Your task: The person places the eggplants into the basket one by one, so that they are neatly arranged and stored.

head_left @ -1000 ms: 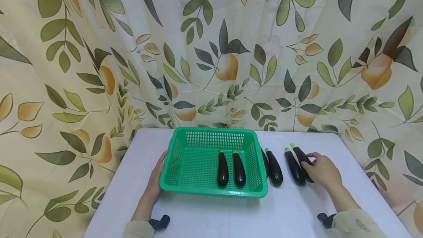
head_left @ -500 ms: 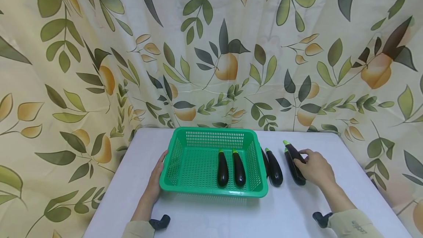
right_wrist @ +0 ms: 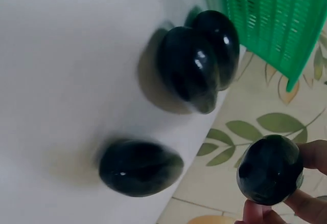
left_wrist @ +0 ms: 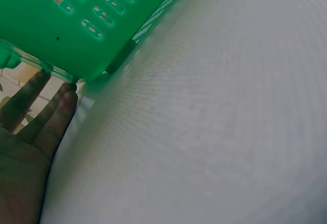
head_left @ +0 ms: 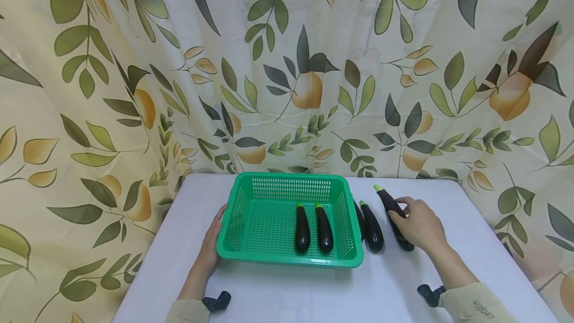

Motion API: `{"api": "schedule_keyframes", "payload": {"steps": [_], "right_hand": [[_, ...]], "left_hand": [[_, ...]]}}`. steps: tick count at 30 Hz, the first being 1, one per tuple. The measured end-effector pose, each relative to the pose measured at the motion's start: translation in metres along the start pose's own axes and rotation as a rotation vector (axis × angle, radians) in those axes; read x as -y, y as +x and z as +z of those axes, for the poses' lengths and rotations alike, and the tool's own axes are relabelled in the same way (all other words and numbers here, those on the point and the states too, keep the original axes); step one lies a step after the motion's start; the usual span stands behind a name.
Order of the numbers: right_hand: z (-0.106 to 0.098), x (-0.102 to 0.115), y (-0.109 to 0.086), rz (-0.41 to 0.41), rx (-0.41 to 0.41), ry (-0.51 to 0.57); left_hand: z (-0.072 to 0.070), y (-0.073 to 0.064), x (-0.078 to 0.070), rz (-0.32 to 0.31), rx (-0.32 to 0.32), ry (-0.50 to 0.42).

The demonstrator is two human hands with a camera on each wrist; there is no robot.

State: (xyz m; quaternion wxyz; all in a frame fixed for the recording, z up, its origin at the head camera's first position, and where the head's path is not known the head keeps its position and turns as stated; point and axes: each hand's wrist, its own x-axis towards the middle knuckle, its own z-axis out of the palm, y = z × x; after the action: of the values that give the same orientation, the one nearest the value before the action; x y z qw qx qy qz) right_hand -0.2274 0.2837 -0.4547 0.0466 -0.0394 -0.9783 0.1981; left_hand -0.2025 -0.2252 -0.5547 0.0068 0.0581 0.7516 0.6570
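My right hand (head_left: 421, 226) pinches a dark purple eggplant (head_left: 386, 202) between thumb and fingers. In the right wrist view this held eggplant (right_wrist: 270, 170) is seen end-on, off the table. Below it another eggplant (right_wrist: 138, 168) lies on the cloth, largely covered by the held one in the head view. My left hand (head_left: 211, 243) rests against the left side of a green plastic basket (head_left: 287, 261); in the left wrist view its straight fingers (left_wrist: 56, 119) touch the rim. Two eggplants lie side by side in the basket's right half, one of them the glossy eggplant (head_left: 325, 231).
Between basket and right hand, an eggplant (head_left: 373, 231) lies beside another eggplant (head_left: 360, 221) partly hidden by the basket's right wall. A white cloth covers the table (head_left: 278, 298). Behind it hangs a leaf-and-fruit patterned curtain (head_left: 287, 64).
My right hand has carried its eggplant leftward, from beside the neighbouring eggplant to over it, lifting it. The left hand and basket stay in place.
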Motion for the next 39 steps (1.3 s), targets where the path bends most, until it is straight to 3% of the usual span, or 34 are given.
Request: {"api": "schedule_keyframes", "payload": {"steps": [9,20,39], "right_hand": [[-0.007,0.019,-0.002,-0.065,-0.043,-0.003],[-0.014,0.042,-0.006,-0.110,-0.051,0.022],[-0.012,0.073,-0.013,-0.160,-0.039,0.070]], "left_hand": [[-0.001,0.001,0.002,-0.003,-0.002,0.007],[-0.002,0.009,0.027,0.012,-0.041,0.007],[0.001,0.010,0.028,-0.003,-0.059,0.000]]}}
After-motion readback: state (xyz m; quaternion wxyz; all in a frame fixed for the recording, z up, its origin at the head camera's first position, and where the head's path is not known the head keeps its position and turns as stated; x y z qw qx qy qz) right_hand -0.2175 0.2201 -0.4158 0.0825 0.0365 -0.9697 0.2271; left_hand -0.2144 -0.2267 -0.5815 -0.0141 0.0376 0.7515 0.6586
